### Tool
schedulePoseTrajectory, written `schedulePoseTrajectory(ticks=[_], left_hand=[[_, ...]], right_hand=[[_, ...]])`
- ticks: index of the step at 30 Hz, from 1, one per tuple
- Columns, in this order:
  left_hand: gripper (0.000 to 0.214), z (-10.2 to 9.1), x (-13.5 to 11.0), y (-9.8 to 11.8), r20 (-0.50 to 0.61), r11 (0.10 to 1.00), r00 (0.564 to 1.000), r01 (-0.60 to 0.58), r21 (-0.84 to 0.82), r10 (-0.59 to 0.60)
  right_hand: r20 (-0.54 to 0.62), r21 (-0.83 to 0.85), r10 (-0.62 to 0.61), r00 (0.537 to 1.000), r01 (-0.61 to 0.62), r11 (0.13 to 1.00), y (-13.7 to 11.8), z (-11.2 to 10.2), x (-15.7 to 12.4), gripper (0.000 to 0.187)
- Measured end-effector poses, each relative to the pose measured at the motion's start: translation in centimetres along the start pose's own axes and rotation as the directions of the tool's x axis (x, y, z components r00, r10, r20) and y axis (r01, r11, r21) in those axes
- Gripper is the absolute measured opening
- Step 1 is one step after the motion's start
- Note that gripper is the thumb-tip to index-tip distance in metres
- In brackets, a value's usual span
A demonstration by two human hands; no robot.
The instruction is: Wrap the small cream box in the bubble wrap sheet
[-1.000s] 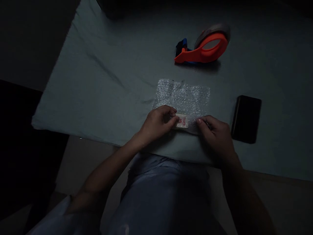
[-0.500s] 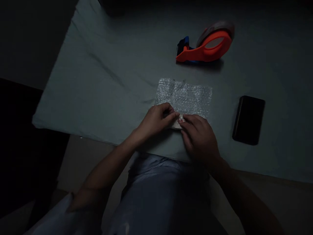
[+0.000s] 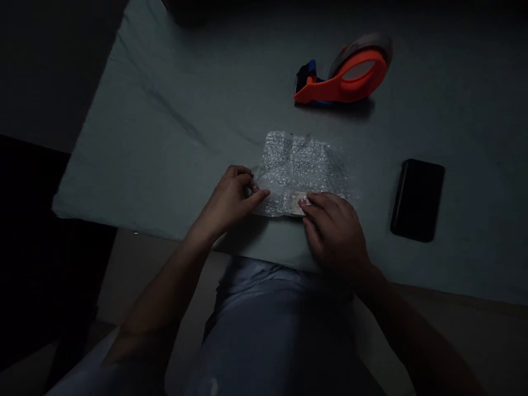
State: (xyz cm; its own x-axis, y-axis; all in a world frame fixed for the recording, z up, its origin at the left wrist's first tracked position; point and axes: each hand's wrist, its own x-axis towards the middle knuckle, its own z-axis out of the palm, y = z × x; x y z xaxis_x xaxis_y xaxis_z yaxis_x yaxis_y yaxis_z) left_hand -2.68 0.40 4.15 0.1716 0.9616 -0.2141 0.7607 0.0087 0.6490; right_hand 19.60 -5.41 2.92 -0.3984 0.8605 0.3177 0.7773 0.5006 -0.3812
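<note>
A sheet of clear bubble wrap [image 3: 307, 162] lies near the front edge of the table, its near edge folded over. At its left end, my left hand [image 3: 235, 198] pinches the folded edge between thumb and fingers. A small pale, flat item [image 3: 297, 203] with a reddish mark sits on the near part of the wrap, partly covered by it. My right hand [image 3: 336, 228] is closed over the right end of this item, fingertips pressed on it. What the item is cannot be made out in the dim light.
An orange and blue tape dispenser [image 3: 342, 80] with a tape roll stands beyond the wrap. To the right lies a black rectangular object [image 3: 418, 201], perhaps a case or box. A pale cloth [image 3: 165, 137] covers the table, whose front edge is close to my body.
My left hand has moved left from the pale item to the left end of the bubble wrap's folded edge. The right hand stays on the item, more of which now shows.
</note>
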Motion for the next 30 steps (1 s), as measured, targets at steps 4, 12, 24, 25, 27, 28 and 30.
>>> schedulePoseTrajectory(ticks=[4, 12, 24, 25, 27, 28, 30], left_hand=[[0.045, -0.7, -0.3, 0.3, 0.110, 0.990, 0.984, 0.139, 0.030, -0.142], [0.030, 0.9, 0.4, -0.6, 0.180, 0.930, 0.981, 0.136, -0.340, -0.078], [0.010, 2.5, 0.8, 1.4, -0.023, 0.863, 0.998, 0.034, -0.503, -0.053], [0.012, 2.6, 0.9, 1.8, 0.002, 0.843, 0.999, 0.042, -0.536, -0.048], [0.013, 2.7, 1.1, 2.6, 0.065, 0.806, 0.997, 0.061, -0.589, -0.028], [0.014, 2.9, 1.2, 3.1, 0.096, 0.794, 0.995, 0.064, -0.604, -0.007], [0.012, 3.1, 1.1, 4.0, 0.143, 0.786, 0.989, 0.057, -0.616, 0.040]], right_hand=[[-0.013, -0.027, -0.012, 1.000, 0.012, 1.000, -0.1, 0.0, 0.0, 0.027], [0.011, -0.037, 0.004, 1.000, -0.004, 0.999, -0.1, 0.0, -0.1, 0.028], [0.102, -0.214, -0.024, 0.994, 0.046, 0.976, -0.8, -0.1, 0.0, 0.033], [0.109, -0.217, -0.026, 0.994, 0.049, 0.975, -0.8, -0.1, 0.0, 0.033], [0.113, -0.213, -0.028, 0.993, 0.052, 0.976, -0.9, 0.0, 0.0, 0.033], [0.113, -0.209, -0.029, 0.993, 0.052, 0.977, -0.9, 0.0, -0.1, 0.032], [0.111, -0.198, -0.035, 0.993, 0.057, 0.979, -0.8, -0.1, -0.2, 0.029]])
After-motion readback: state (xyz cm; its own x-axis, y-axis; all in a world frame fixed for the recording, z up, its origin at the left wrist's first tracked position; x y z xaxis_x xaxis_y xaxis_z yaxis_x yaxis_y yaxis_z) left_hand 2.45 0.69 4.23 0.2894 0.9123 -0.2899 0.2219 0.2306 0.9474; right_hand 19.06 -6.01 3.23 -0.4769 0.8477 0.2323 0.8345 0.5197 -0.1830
